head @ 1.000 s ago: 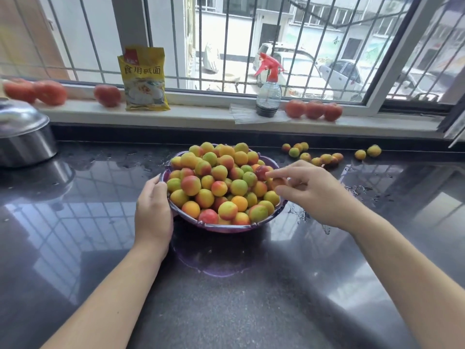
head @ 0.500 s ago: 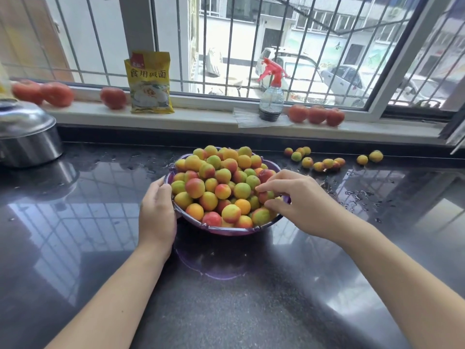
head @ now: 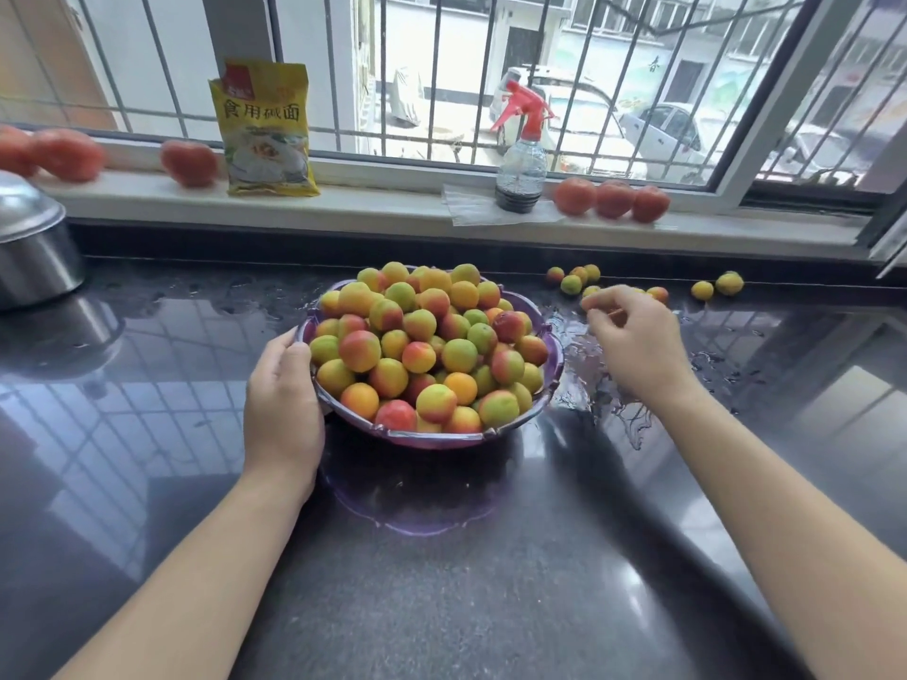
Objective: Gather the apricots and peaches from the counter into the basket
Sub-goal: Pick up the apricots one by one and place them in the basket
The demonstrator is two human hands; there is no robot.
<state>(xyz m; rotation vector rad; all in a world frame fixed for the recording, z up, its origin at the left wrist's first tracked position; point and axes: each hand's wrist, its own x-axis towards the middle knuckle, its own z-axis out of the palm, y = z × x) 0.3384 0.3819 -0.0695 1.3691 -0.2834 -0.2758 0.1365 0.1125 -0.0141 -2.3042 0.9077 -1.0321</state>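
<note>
A purple basket (head: 432, 440) stands mid-counter, heaped with yellow, green and red apricots and peaches (head: 427, 346). My left hand (head: 282, 400) grips the basket's left rim, thumb on top. My right hand (head: 638, 346) hovers to the right of the basket with loosely bent fingers and nothing visible in them. Its fingertips are close to a cluster of loose fruits (head: 572, 283) at the back of the counter, and the hand hides part of that cluster. Two more loose fruits (head: 729, 283) lie farther right.
The dark counter (head: 441, 581) is wet around the basket. A metal pot (head: 29, 247) sits at far left. The sill holds tomatoes (head: 613, 198), more tomatoes (head: 189, 162) at the left, a yellow bag (head: 265, 135) and a spray bottle (head: 521, 174).
My right hand has left the basket's right side, where it set a fruit down, and moved right and back toward the loose fruits. My left hand has stayed on the rim.
</note>
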